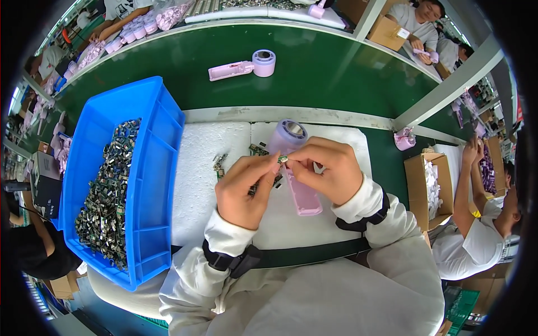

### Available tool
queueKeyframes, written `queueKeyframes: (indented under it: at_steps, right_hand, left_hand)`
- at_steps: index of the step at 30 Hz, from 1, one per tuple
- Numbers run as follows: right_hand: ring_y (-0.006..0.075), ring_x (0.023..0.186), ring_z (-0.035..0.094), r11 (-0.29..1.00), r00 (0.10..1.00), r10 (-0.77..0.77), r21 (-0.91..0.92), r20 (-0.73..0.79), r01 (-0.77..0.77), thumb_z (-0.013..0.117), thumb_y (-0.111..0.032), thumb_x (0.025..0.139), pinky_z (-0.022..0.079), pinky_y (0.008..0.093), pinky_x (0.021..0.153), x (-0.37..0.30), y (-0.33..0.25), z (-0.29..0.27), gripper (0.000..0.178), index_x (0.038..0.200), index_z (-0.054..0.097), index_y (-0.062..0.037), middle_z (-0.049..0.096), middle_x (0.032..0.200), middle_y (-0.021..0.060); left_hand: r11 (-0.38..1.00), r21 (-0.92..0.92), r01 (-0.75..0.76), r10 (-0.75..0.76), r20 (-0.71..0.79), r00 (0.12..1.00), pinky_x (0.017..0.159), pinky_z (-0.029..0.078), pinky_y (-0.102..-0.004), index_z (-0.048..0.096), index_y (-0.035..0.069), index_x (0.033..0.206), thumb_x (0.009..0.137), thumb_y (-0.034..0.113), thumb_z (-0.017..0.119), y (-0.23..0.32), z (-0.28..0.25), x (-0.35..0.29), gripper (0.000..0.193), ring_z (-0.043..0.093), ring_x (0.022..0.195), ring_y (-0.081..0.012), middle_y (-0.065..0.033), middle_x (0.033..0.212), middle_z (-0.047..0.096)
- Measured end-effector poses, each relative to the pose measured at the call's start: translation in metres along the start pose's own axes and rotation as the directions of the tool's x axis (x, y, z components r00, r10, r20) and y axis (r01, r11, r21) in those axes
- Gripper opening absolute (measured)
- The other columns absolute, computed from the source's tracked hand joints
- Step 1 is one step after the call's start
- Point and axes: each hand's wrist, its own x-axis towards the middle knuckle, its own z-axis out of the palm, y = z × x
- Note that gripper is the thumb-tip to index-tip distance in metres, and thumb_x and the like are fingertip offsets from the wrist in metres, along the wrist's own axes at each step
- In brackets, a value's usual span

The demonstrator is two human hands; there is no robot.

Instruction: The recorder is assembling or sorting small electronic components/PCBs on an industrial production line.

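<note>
Between the fingertips of my left hand (244, 187) and my right hand (330, 168) is a small green circuit board (282, 159). Both hands are closed in a pinch on it. Under them, a lilac fan housing (302, 196) lies on the white foam sheet (207, 190), its long handle open like a trough toward me and its round head on the far side. Several loose circuit boards (219, 165) are scattered on the foam to the left of my hands; others are partly hidden behind my left hand.
A blue bin (151, 185) holding a heap of small circuit boards stands at the left. Another lilac fan housing (241, 69) lies on the green bench beyond. A cardboard box (417, 187) with white parts is at the right. Metal posts (448, 84) and co-workers (473, 241) surround the bench.
</note>
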Motion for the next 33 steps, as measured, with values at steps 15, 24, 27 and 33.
queueKeyframes:
  at_steps: [15, 24, 27, 33]
  right_hand:
    - [0.0092, 0.062, 0.06, 0.982, 0.983, 0.18, 0.069, -0.025, -0.178, 0.073, 0.0, 0.082, 0.047, 0.0241, 0.055, 0.001, -0.007, -0.002, 0.009, 0.091, 0.072, 0.001, 0.066, 0.074, 0.0046]
    - [0.019, 0.093, 0.068, 0.703, 0.807, 0.576, 0.581, -0.129, -0.409, 0.057, -0.01, 0.096, 0.053, 0.0278, 0.084, 0.01, 0.094, -0.057, 0.032, 0.126, 0.058, 0.0019, 0.07, 0.106, 0.0123]
    - [0.0248, 0.121, 0.06, 0.674, 0.75, 0.54, 0.731, -0.383, -0.111, 0.052, -0.014, 0.1, 0.044, 0.032, 0.106, 0.021, 0.098, -0.062, 0.038, 0.136, 0.05, 0.001, 0.061, 0.131, 0.0179]
    - [0.0262, 0.133, 0.051, 0.778, 0.792, 0.477, 0.602, -0.382, -0.178, 0.052, -0.013, 0.101, 0.035, 0.0341, 0.115, 0.021, 0.099, -0.057, 0.04, 0.138, 0.048, 0.0013, 0.052, 0.143, 0.0172]
  left_hand:
    - [0.987, 0.14, -0.078, 0.087, -0.065, 0.994, 0.078, 0.056, -0.0339, 0.07, 0.002, 0.118, 0.085, -0.008, 0.068, 0.02, 0.006, 0.002, 0.034, 0.07, 0.089, -0.0282, -0.0146, 0.107, 0.068]
    - [0.999, 0.038, -0.02, 0.021, -0.041, 0.999, 0.078, 0.055, -0.0305, 0.065, 0.004, 0.123, 0.085, -0.005, 0.07, 0.021, -0.007, 0.006, 0.039, 0.069, 0.088, -0.0231, -0.014, 0.11, 0.066]
    - [0.999, 0.032, -0.002, 0.003, -0.033, 0.999, 0.076, 0.055, -0.0306, 0.064, 0.004, 0.122, 0.085, -0.004, 0.071, 0.016, -0.008, 0.003, 0.039, 0.069, 0.087, -0.0232, -0.0145, 0.11, 0.066]
    - [0.991, 0.133, -0.034, 0.029, 0.037, 0.999, 0.082, 0.054, -0.0372, 0.066, 0.005, 0.117, 0.083, 0.0, 0.072, 0.002, -0.012, -0.004, 0.035, 0.066, 0.094, -0.0309, -0.0166, 0.112, 0.064]
